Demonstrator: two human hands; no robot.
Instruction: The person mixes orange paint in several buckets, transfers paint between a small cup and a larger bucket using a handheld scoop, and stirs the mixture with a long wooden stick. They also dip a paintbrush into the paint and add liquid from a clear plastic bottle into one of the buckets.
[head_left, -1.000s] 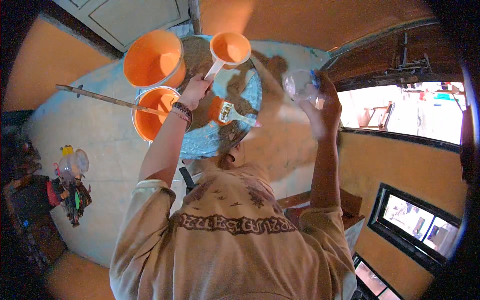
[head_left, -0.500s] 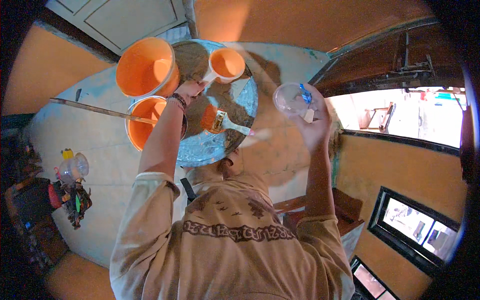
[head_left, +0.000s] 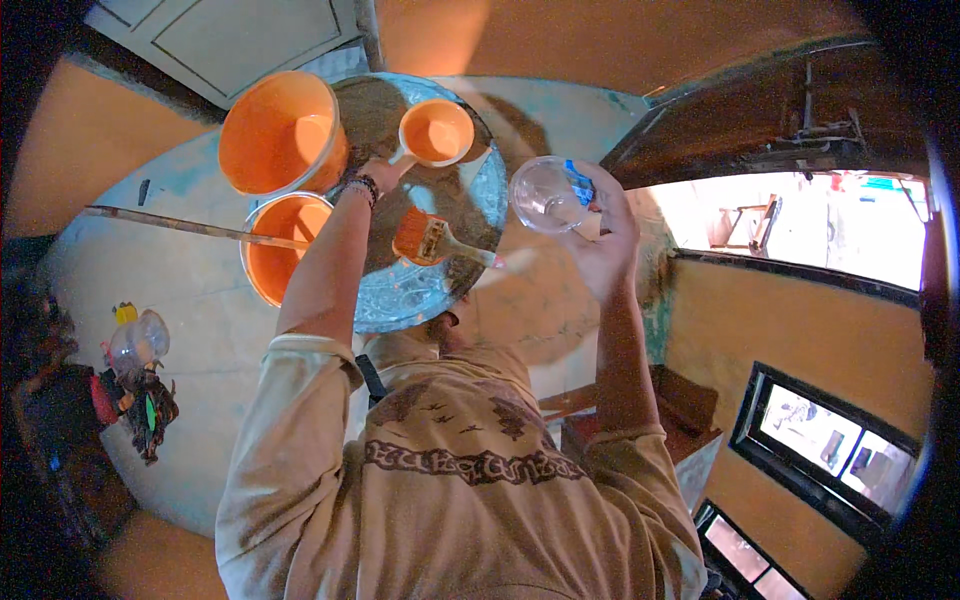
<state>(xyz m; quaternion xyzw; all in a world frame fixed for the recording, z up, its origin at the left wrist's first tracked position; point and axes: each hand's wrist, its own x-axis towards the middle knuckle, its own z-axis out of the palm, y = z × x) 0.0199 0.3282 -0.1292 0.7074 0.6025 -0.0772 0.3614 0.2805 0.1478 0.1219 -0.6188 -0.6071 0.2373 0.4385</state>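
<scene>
Left hand (head_left: 387,176): closed around the handle of the dipper (head_left: 411,125), fingers wrapped. Dipper is over the round table (head_left: 405,305), orange inside, opening facing up to the camera. Can't tell if its base touches the tabletop. Bracelets (head_left: 364,187) on that wrist.

Right hand (head_left: 607,240): gripping the clear cup (head_left: 545,200) by its right side, blue patch on the cup next to the fingers. Cup is off the table's right edge, in the air, well apart from the dipper.

Brush (head_left: 437,240): lies on the table between the 2 forearms, nobody touching it. Bristles orange, pointing left; handle end sticks out past the right rim.

2 buckets at the left, both orange inside: big bucket (head_left: 265,120) farther out, small bucket (head_left: 270,268) nearer, just beside the left forearm. Stick (head_left: 175,224) runs from the left into the small bucket's mouth, across its rim.

Tabletop is stained, blue-grey with brown patches. Pale floor (head_left: 215,350) around it; clear container (head_left: 140,340) and dark clutter on the far left. Panel door (head_left: 225,40) at the top, bright opening (head_left: 800,220) on the right.
</scene>
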